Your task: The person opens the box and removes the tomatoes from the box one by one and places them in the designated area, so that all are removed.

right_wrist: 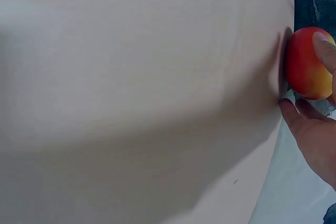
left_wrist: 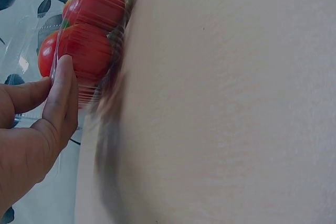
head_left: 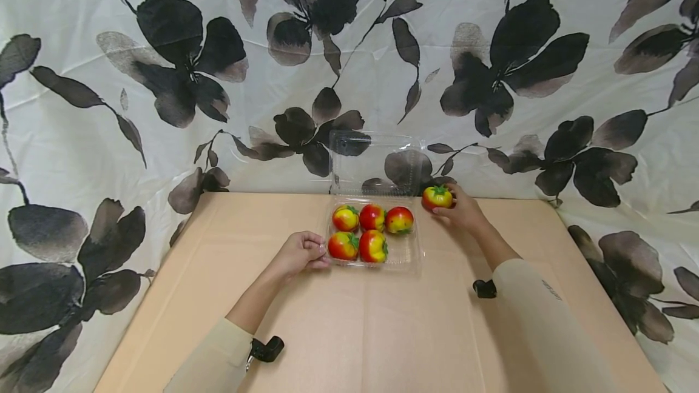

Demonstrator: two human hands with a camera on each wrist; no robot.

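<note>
Fingers and thumb of the right hand (head_left: 461,206) close round a glossy red-and-yellow, tomato-like fruit with a green calyx (head_left: 437,198), just right of a clear, ribbed plastic clamshell box (head_left: 403,251), near the tabletop's far edge; whether the fruit touches the surface cannot be told. Its smooth skin suggests a light, fairly firm body, somewhat slippery, best gripped about the widest part with the calyx left free. Thumb and fingers of the left hand (head_left: 299,252) pinch the box's left wall narrowly; the thin plastic probably flexes and dents under pressure, so the rim is the sounder hold. Within stand five similar fruits (head_left: 372,218), three in the far row, two in the near. Beyond, the hinged transparent lid (head_left: 377,165) rises before a white cloth with dark flowers (head_left: 262,90); beneath lies the tan tabletop (head_left: 338,332).
</note>
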